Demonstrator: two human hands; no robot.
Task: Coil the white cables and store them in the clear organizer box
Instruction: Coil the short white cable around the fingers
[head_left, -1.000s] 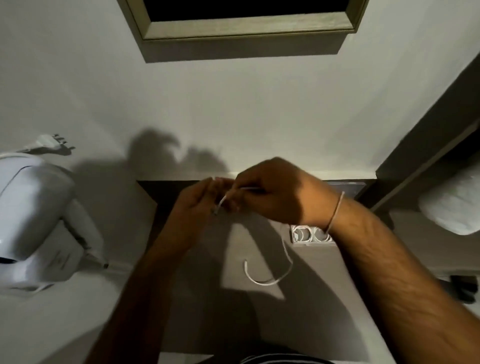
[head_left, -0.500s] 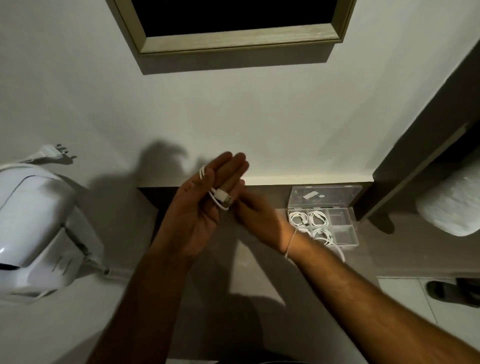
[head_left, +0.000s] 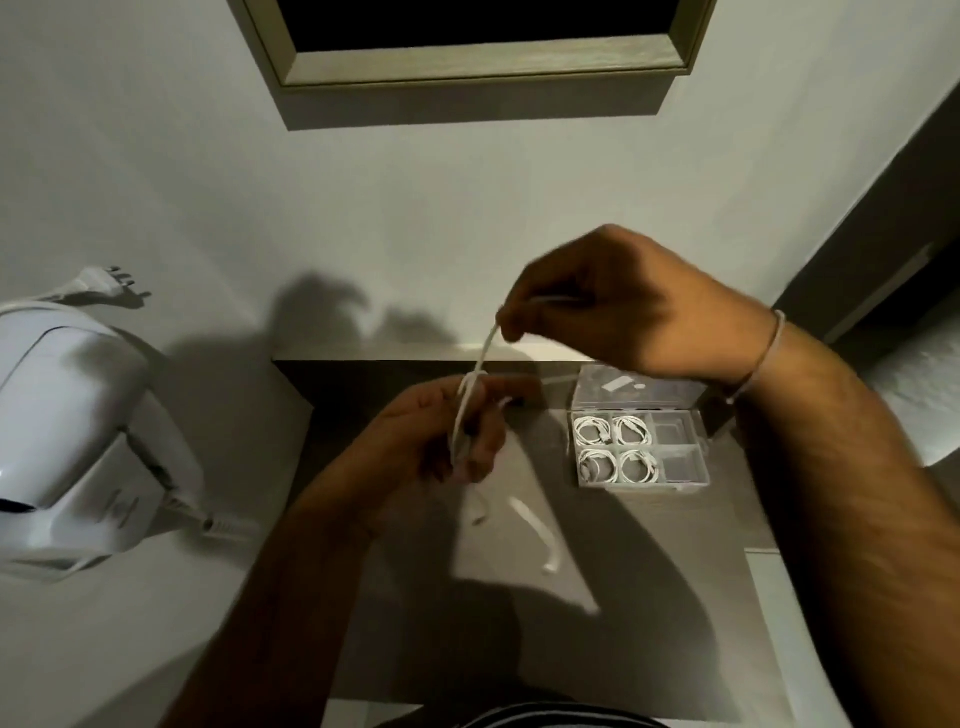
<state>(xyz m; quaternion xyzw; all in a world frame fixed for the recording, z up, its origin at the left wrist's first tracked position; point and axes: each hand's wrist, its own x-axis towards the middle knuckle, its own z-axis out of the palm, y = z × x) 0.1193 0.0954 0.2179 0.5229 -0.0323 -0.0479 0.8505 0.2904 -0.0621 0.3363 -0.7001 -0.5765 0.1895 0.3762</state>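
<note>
While both hands work above the grey table, the white cable runs between them: left hand is closed around a bunch of loops, fingers curled, and right hand sits higher and farther, pinching the cable's upper stretch between thumb and fingertips. Cable goes taut-ish from the right pinch down to the left fist. Below the left hand, blurred white lengths hang over the tabletop; can't tell whether they touch it or whether they're one strand or two. Clear organizer box sits on the table to the right of the left hand, well apart from it, partly under the right wrist. Lid is open, standing at the far side. Six compartments: the four on the left each hold a coiled white cable, the two on the right look bare. Thin bracelet on the right wrist. White appliance at the left edge with a plug lying beyond it. Framed dark panel on the far wall.
</note>
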